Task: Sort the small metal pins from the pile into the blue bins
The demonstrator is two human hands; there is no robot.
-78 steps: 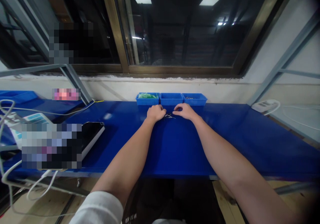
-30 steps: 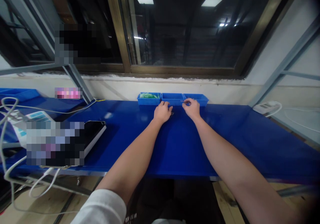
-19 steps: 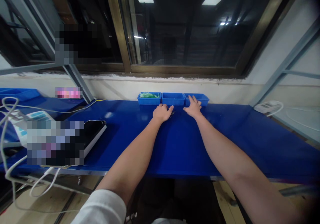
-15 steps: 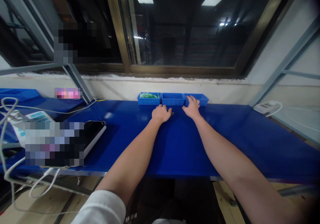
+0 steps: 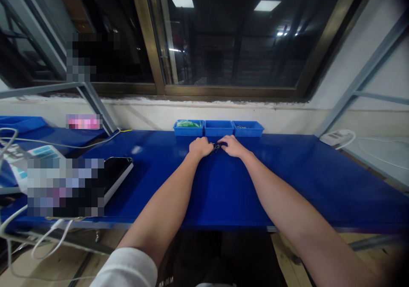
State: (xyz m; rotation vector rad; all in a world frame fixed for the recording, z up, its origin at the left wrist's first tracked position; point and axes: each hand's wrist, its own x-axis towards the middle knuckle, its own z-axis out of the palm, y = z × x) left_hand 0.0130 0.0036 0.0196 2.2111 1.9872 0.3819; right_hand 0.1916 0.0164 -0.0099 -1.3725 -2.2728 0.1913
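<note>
"Near the middle of the frame, what do you have?"

"I have the left hand (image 5: 200,147) and the right hand (image 5: 234,146) facing each other over the blue table (image 5: 223,193), close but apart, with a small cluster of thin metal pieces (image 5: 217,147) between them."

"Are you holding any of it?"

"On the left side of the cluster, the left hand is curled palm down, its thumb right at the pieces. I can't tell whether it pinches one or only touches. From the other side, the right hand bends thumb and forefinger toward the same pieces, and on my feed those are too small for me to say whether they are together or apart."

"What sits beyond the hands?"

"Just above them, three blue bins (image 5: 219,132) stand in a row along the far edge. I see a green bundle (image 5: 188,125) in the left bin (image 5: 188,132) and some small pieces (image 5: 242,127) in the right bin (image 5: 249,133)."

"And toward the sides?"

"At the left of the frame, a dark-topped device (image 5: 119,167) lies on the table, partly blurred out. Toward the right edge I get a white box (image 5: 337,137) with a cable. Across the top runs a dark window (image 5: 236,52), bright light panels (image 5: 267,5) showing in its glass."
</note>
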